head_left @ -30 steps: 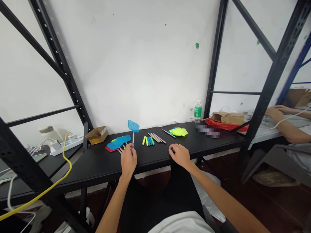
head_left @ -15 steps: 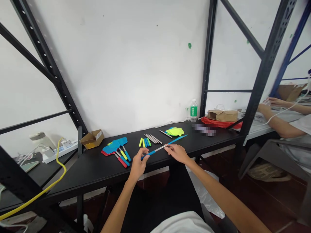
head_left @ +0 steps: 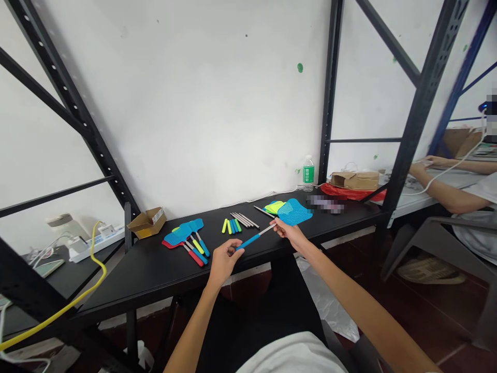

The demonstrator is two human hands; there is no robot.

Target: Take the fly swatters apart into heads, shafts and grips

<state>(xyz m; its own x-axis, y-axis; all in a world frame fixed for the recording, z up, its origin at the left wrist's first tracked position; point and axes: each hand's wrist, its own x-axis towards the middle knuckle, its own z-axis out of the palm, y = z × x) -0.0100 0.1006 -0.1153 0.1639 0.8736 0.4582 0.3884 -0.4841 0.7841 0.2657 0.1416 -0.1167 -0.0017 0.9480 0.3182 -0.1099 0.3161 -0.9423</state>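
A blue fly swatter (head_left: 296, 213) is held between my two hands above the table's front edge, its meshed head facing up and its metal rod slanting down to a blue handle. My left hand (head_left: 225, 257) is closed on the handle's end. With its fingers, my right hand (head_left: 288, 232) pinches the rod just below the head. Left of my hands lies a pile of fly swatters (head_left: 186, 233) in blue, red and yellow-green. Beyond them are several loose coloured handles (head_left: 232, 226), metal rods (head_left: 244, 220) and yellow-green swatter heads (head_left: 275, 207).
On the black table (head_left: 143, 264) stand an open cardboard box (head_left: 147, 224) at left and a water bottle (head_left: 308, 174) at the back. A brown box (head_left: 355, 181) rests on red plastic (head_left: 349, 192) at right. Dark metal posts flank the table. Another person's arm (head_left: 442, 181) is at far right.
The fly swatter has been rolled so its head, earlier edge-on, now shows its flat face. My right hand has shifted slightly up and right along the rod; my left still holds the handle.
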